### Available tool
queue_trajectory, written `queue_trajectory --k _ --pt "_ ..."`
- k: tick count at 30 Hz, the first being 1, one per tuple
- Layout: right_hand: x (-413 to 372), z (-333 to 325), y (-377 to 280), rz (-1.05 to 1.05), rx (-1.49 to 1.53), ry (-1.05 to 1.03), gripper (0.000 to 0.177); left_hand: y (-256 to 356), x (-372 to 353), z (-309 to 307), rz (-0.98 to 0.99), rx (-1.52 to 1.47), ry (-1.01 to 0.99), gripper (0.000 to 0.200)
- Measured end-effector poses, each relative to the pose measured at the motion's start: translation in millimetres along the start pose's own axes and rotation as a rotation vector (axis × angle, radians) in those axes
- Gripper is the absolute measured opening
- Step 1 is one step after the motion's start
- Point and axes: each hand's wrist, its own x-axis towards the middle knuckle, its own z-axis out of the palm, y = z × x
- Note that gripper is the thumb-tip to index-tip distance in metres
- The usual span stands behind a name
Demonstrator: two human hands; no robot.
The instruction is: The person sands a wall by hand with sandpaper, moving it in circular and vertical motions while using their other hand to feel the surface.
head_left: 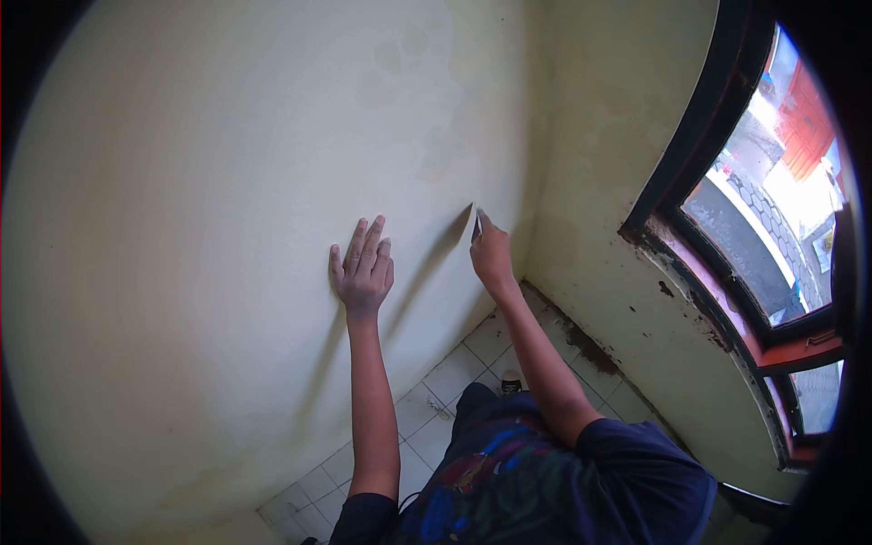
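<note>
My left hand [363,269] lies flat against the pale yellow wall [227,182], fingers spread and pointing up, holding nothing. My right hand [490,254] is raised beside it, closer to the room's corner, and grips a small flat tool [476,224] whose thin edge touches the wall. What kind of tool it is cannot be made out; it looks like a scraper or a piece of abrasive sheet. Both arms reach up from my dark patterned shirt.
The wall meets a second, stained wall [618,182] at a corner just right of my right hand. A dark-framed window [727,163] is set in that wall. White floor tiles [445,372] lie below, with a small dark-capped container [511,381] near my body.
</note>
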Motion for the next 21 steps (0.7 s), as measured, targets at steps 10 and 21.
queue_trajectory --k 10,21 --pt "7.7 -18.3 -13.5 -0.058 0.066 0.091 0.054 -0.3 -1.7 0.5 0.013 0.008 -0.022 0.016" --pt "14.5 -23.5 -36.5 0.090 0.112 -0.059 0.060 0.8 -0.9 1.5 -0.002 0.025 0.006 0.016"
